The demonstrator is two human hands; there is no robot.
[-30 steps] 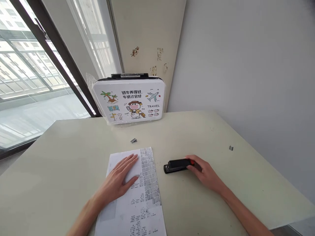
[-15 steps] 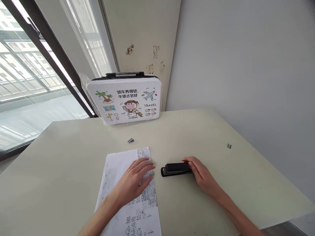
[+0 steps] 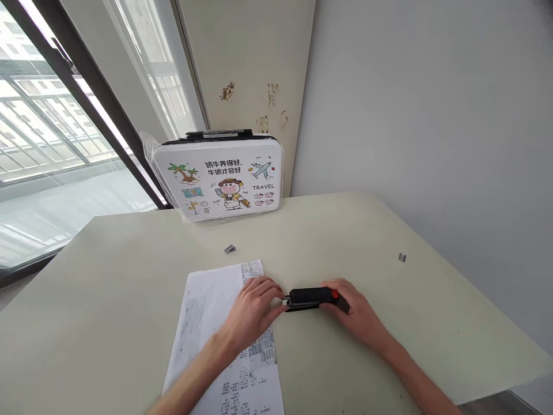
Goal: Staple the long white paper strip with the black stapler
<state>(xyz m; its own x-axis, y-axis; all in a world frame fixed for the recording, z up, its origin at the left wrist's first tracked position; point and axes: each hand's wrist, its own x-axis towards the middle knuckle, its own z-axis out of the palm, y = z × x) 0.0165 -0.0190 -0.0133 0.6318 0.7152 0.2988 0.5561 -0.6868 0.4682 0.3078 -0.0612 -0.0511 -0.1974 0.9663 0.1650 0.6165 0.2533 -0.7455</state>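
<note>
The stapler [image 3: 309,295] is on the table [image 3: 108,300], just beyond the right edge of the paper [image 3: 207,305], lying nearly level with its front end toward that edge. The right hand [image 3: 352,305] has hold of the back end: the thumb is on the near side and the fingers are on the far side, close to the red part [image 3: 334,294]. The left hand [image 3: 254,308] reaches over the paper's right edge. Its thumb and first finger pinch the front end of the stapler, and the other fingers are bent. I cannot tell how hard they press, or whether that hand rests on the paper too.

The step in hand looks like handling the stapler with both hands, one at each end. I think the next move calls for a firm right hand at the back, so the stapler does not slip, and care to have the left fingertips out of the mouth if the top is pushed down.

Two small grey strips [image 3: 230,249] lie just past the paper's far edge. One more grey piece [image 3: 402,257] lies near the table's right edge. A white case [image 3: 224,184] with pictures stands at the far edge.
</note>
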